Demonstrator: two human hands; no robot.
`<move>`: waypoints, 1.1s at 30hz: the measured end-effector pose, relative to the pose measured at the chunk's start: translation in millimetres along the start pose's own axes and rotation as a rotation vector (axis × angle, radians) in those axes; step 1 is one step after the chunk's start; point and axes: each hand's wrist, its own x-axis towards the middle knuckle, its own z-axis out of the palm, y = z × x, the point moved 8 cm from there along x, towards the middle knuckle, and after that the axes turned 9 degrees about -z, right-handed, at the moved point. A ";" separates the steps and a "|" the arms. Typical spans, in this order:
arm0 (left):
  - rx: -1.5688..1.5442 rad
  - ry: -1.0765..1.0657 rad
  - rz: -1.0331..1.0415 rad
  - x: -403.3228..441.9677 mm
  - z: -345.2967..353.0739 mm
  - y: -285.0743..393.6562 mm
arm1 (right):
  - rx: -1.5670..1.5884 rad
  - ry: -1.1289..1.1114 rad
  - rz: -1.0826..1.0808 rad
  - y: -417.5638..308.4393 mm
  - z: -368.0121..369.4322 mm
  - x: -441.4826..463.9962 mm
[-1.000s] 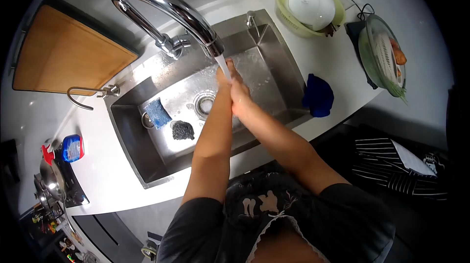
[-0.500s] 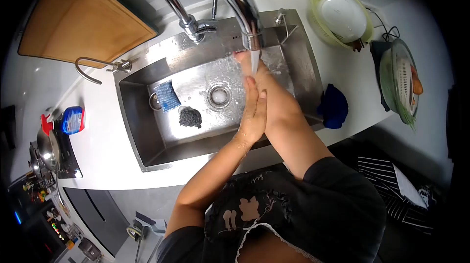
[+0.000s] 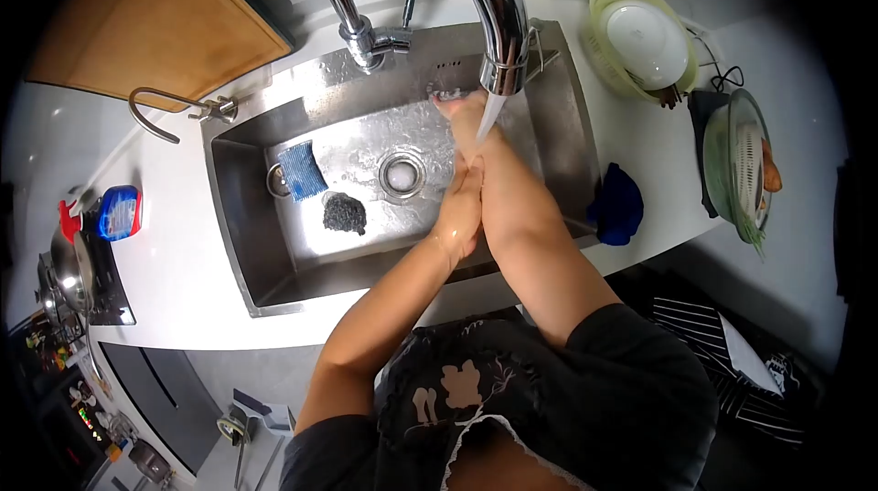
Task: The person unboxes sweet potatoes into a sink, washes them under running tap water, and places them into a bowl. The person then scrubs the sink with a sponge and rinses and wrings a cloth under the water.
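Note:
Water runs from the chrome faucet (image 3: 505, 43) onto my right forearm (image 3: 512, 185), which reaches over the steel sink (image 3: 366, 130). My right hand (image 3: 462, 107) hangs near the sink's back wall, wet and holding nothing; its fingers are small in view and look loosely apart. Against the inner side of that forearm lies my left hand (image 3: 460, 203), fingers stretched along the skin and wet at the wrist. Part of its fingertips is hidden beside the arm. To the left, a blue scrubbing sponge (image 3: 302, 171) and a dark scouring pad (image 3: 345, 214) rest on the sink floor near the drain (image 3: 401, 176).
A blue cloth (image 3: 618, 205) drapes by the sink's right edge. Farther right stand a yellow-green basin with a white plate (image 3: 647, 43) and a glass bowl (image 3: 732, 153). On the left are a spray bottle (image 3: 119, 213), a small tap (image 3: 155, 116) and a cutting board (image 3: 155, 25).
My left hand has slid slightly down and turned closer around the right forearm. The water stream lands on the forearm just above the wrist. The camera view has shifted a little.

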 end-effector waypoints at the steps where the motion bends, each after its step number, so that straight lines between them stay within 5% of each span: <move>1: -0.031 -0.018 0.006 14.4 -3.3 2.1 | 0.017 0.005 -0.005 -1.8 2.7 0.3; 4: -0.099 -0.125 -0.156 53.4 -9.5 -2.9 | 0.034 0.042 -0.003 -6.0 -1.2 1.6; 7: -0.257 0.067 -0.334 33.2 4.5 13.7 | 0.063 0.072 0.002 -9.6 -0.7 6.4; 10: -0.299 -0.188 -0.068 4.4 21.6 6.1 | 0.099 0.106 0.007 -12.2 1.2 21.7; 13: -0.285 -0.201 -0.064 -2.6 21.1 1.9 | 0.140 0.168 0.016 -8.4 6.7 2.9; 17: -0.205 -0.085 -0.195 32.1 -2.5 -10.0 | -0.001 -0.038 -0.027 -13.3 10.1 -26.4; 22: 0.003 0.126 -0.419 43.3 -15.0 -6.1 | -0.016 0.084 -0.038 -15.3 8.5 -61.1; 25: -0.194 -0.215 -0.119 4.4 19.0 0.9 | 0.101 0.045 0.028 -21.7 22.4 -63.0; 33: 0.076 0.060 -0.047 47.8 -21.1 5.4 | 0.170 -0.033 0.040 -4.0 -6.7 -4.0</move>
